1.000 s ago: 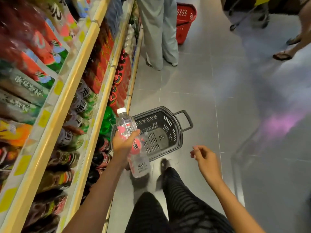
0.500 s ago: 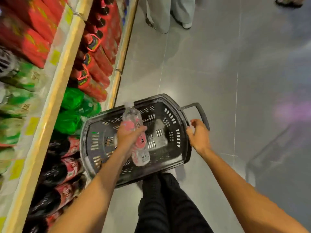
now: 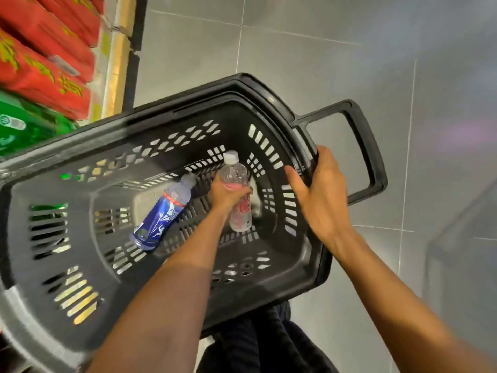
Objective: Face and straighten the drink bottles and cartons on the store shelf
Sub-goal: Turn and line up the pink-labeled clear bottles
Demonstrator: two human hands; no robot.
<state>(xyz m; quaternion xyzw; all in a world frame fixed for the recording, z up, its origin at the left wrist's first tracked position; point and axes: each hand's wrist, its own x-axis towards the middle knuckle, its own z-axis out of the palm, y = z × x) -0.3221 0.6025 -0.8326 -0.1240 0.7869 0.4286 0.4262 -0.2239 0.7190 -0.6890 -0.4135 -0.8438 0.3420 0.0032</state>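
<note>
The left hand grips a clear plastic water bottle with a pink label low inside the dark grey slotted plastic basket, apparently removing it from the shelf, while the right hand clasps the rim to steady it.

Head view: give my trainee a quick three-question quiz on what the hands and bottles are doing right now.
1. True or false: the blue-labelled bottle lies on its side on the basket floor.
2. The left hand holds: A) a carton B) the clear bottle with the pink label C) nothing.
3. What does the right hand grip?

Key: 1 true. 2 B. 3 The rim of the black basket, beside its handle.
</note>
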